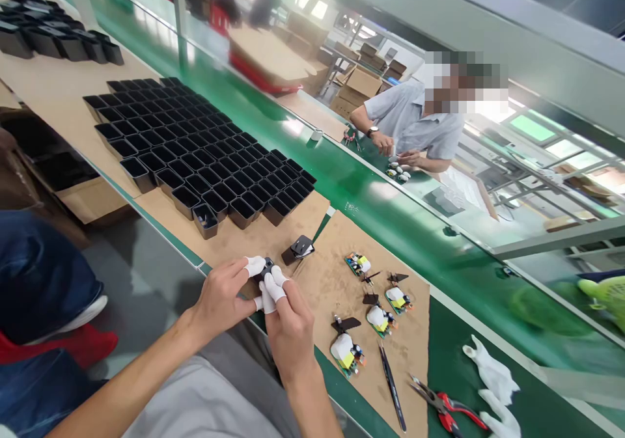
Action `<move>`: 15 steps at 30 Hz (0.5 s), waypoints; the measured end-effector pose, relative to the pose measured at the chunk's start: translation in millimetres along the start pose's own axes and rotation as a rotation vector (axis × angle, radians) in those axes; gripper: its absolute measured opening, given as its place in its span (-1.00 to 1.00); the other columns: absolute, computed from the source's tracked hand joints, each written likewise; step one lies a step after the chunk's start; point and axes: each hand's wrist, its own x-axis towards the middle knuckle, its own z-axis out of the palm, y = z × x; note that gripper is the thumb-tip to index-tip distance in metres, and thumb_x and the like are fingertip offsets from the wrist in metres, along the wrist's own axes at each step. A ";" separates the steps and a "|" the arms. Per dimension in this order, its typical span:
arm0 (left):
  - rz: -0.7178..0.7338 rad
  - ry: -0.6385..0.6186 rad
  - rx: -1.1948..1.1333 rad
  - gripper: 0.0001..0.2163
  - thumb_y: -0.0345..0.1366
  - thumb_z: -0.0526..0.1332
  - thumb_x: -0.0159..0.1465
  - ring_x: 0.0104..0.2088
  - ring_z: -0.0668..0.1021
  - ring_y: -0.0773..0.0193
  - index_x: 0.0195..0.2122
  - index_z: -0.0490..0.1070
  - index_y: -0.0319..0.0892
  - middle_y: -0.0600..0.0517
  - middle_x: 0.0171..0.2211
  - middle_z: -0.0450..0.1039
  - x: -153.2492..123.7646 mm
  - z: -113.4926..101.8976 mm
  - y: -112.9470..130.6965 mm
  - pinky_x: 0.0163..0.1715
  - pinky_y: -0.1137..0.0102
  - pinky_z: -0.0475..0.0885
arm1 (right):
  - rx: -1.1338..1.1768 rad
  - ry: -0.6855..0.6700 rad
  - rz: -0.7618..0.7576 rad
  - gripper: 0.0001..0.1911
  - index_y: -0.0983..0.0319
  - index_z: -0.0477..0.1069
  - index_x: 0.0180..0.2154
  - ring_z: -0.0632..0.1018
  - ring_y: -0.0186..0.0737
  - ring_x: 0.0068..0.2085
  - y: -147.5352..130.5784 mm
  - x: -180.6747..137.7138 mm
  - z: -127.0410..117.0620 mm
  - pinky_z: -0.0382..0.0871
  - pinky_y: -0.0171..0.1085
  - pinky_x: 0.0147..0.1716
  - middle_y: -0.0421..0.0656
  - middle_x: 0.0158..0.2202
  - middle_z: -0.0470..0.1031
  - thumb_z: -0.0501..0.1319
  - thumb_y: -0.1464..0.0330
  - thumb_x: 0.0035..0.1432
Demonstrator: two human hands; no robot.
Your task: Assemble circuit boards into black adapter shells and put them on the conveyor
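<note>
Between my two hands is a small black plastic housing [266, 268], partly covered by white finger cots. My left hand [227, 295] pinches it from the left side. My right hand [288, 304] grips it from the right, its covered fingertips bunched on top. Just beyond my fingers, a black case [298, 248] with a pale edge lies on the brown paper. To the right are several small circuit boards [344, 352] with white and yellow parts and black pieces attached. A pair of tweezers [391, 386] lies near them.
Rows of open black boxes [195, 155] cover the paper at left, more black cases [53, 31] behind. Red-handled pliers [446, 409] and white gloves [491, 373] lie at right. Across the green conveyor [351, 213] a co-worker [415, 119] handles small white parts.
</note>
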 end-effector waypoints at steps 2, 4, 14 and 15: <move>-0.014 -0.020 0.008 -0.76 -0.47 0.32 0.27 -0.25 0.78 0.04 -0.05 0.54 -0.12 -0.08 -0.20 0.74 -2.6 3.8 -3.1 -0.27 0.26 0.71 | 0.026 -0.009 0.039 -0.71 0.16 0.62 -0.04 0.76 0.01 0.02 1.9 -2.3 5.2 0.76 -0.08 -0.02 -0.03 -0.17 0.65 0.20 0.61 0.50; -0.027 -0.032 0.016 -0.76 -0.45 0.34 0.27 -0.24 0.78 0.02 -0.04 0.53 -0.11 -0.08 -0.20 0.74 -5.0 6.4 -4.6 -0.27 0.25 0.71 | 0.044 -0.013 0.070 -0.72 0.16 0.64 -0.07 0.75 -0.04 -0.09 2.7 -3.3 7.5 0.74 -0.12 -0.12 -0.04 -0.19 0.64 0.21 0.59 0.50; -0.187 -0.044 -0.051 -0.17 -0.09 0.39 0.32 0.18 0.71 -0.18 0.55 0.14 -0.16 -0.27 0.22 0.61 -21.4 -0.4 -8.2 0.20 -0.04 0.65 | 0.810 0.455 0.955 -0.64 0.14 0.70 -0.05 0.79 -0.02 0.06 17.6 7.3 -18.6 0.78 -0.02 0.09 -0.05 -0.01 0.80 0.44 0.00 0.39; -0.183 -0.036 -0.027 -0.20 -0.09 0.36 0.34 0.17 0.71 -0.18 0.55 0.15 -0.16 -0.27 0.21 0.61 -23.6 0.4 -8.7 0.19 -0.04 0.64 | 0.844 0.514 0.969 -0.60 0.13 0.71 0.00 0.79 -0.01 0.12 20.8 5.8 -24.2 0.78 0.01 0.14 -0.05 0.04 0.80 0.40 -0.03 0.43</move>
